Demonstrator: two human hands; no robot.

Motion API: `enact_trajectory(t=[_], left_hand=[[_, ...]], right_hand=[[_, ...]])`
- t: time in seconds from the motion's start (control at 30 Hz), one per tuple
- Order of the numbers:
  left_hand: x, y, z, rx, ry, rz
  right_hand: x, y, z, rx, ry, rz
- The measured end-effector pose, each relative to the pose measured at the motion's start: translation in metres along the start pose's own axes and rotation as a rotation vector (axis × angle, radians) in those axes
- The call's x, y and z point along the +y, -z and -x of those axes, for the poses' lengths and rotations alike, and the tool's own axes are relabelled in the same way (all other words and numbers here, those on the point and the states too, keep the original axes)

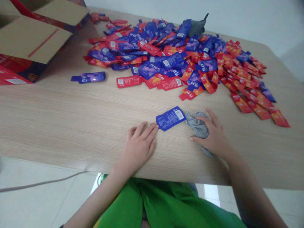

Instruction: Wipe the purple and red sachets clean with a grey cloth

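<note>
In front of me a blue sachet [170,118] lies flat on the table, its printed side with the barcode facing up. My left hand [140,144] rests palm down, fingers stretched out, with the fingertips on the sachet's narrow left end and partly covering it. My right hand [215,134] is closed around a crumpled grey cloth [199,128], thumb and fingers on either side of it. The cloth's left edge reaches the sachet's right end.
A large heap of red sachets [129,81] and blue sachets [174,60] spreads across the table's far side. A dark grey bundle [197,28] sits behind it. One blue sachet [91,77] lies apart at left, near an open cardboard box [35,38]. A cable [42,183] crosses the floor.
</note>
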State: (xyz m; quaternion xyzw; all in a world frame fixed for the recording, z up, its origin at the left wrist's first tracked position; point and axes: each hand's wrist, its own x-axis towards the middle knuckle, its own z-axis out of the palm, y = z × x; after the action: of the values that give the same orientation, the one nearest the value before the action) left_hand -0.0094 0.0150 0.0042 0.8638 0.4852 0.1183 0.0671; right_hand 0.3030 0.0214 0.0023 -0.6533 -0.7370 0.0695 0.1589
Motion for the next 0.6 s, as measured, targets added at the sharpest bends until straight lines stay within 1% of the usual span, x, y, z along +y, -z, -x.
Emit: enact_trajectory(t=[0.07, 0.13, 0.17, 0.23, 0.3, 0.37, 0.4, 0.47, 0.53, 0.6], left_hand=[[0.0, 0.0, -0.001, -0.003, -0.005, 0.016], [0.001, -0.001, 0.0, 0.004, 0.0, 0.02], [0.001, -0.002, 0.0, 0.013, 0.004, 0.018], [0.002, -0.003, 0.001, 0.031, 0.01, 0.011], [0.002, -0.004, 0.001, 0.041, 0.008, 0.004], [0.002, -0.004, 0.0, 0.043, 0.005, -0.001], [0.002, -0.005, 0.0, 0.046, 0.006, -0.003], [0.002, -0.006, -0.001, 0.054, 0.01, -0.006], [0.002, -0.006, -0.002, 0.064, 0.009, -0.005], [0.002, -0.006, -0.001, 0.065, 0.006, -0.001]], right_hand=[[0.003, -0.003, -0.003, -0.007, 0.075, -0.044], [0.006, -0.005, -0.004, 0.025, 0.099, -0.078], [0.006, -0.005, -0.004, 0.063, 0.077, -0.098], [0.005, -0.003, -0.007, 0.149, -0.021, -0.161], [-0.002, 0.003, -0.011, 0.237, -0.121, -0.25], [-0.018, 0.01, -0.02, 0.317, -0.163, -0.312], [-0.03, 0.012, -0.025, 0.353, -0.15, -0.324], [-0.057, 0.011, -0.037, 0.394, -0.061, -0.313], [-0.088, 0.001, -0.048, 0.355, 0.09, -0.27], [-0.115, -0.015, -0.057, 0.219, 0.199, -0.158]])
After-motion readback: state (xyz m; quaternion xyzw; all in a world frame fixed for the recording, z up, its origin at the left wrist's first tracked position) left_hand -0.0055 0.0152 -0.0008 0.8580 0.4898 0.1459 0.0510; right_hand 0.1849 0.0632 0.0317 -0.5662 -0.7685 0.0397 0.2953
